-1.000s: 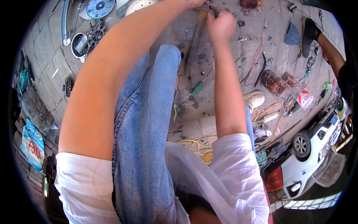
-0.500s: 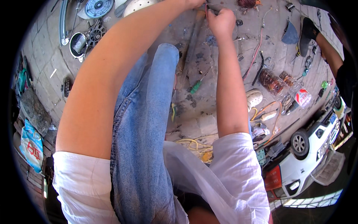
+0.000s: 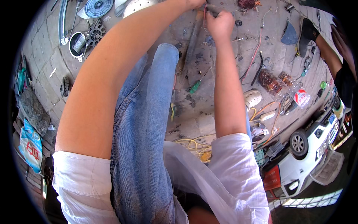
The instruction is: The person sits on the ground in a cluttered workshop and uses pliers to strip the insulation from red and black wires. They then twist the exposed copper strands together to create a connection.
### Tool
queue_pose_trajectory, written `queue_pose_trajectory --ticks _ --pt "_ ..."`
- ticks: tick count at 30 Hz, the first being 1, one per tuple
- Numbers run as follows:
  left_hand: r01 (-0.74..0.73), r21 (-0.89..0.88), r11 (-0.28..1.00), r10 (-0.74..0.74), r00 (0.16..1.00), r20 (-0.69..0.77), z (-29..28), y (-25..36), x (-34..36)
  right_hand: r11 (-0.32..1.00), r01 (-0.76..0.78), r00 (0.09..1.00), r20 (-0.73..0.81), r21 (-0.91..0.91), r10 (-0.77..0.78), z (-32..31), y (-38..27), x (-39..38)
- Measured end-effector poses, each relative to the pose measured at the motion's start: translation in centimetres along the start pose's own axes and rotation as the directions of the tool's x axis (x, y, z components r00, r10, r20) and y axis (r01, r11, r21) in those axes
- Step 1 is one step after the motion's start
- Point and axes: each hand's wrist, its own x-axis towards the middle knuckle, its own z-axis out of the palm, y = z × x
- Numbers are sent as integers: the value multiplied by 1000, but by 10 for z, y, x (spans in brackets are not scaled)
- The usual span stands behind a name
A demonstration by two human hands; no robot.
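One right hand (image 3: 222, 25), barely shifted over the last second and so seemingly steady at close handling, grip closed on dark grey piece (image 3: 213, 9) near upper edge of view; one left hand (image 3: 197, 3), cropped, grip impossible to tell; pink strip (image 3: 204, 11) between, paved floor (image 3: 276, 44) below.

We see rough paving (image 3: 203, 102), matt denim jeans (image 3: 145, 130) near, glossy plastic bottles (image 3: 271, 82) at right, a metallic-looking disc (image 3: 98, 5) far left.
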Motion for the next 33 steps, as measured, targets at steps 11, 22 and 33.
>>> queue_pose_trajectory --ticks 11,22,33 --pt "-55 -146 988 59 998 22 8 -20 6 1000 -10 983 -182 29 15 10 -18 -26" --pt "-8 -186 983 13 1000 23 7 -12 -1 978 -94 943 -331 -184 28 32 -30 -42" --pt "70 -321 945 -46 995 83 10 -13 -1 999 -31 945 -326 -13 25 25 -27 -35"
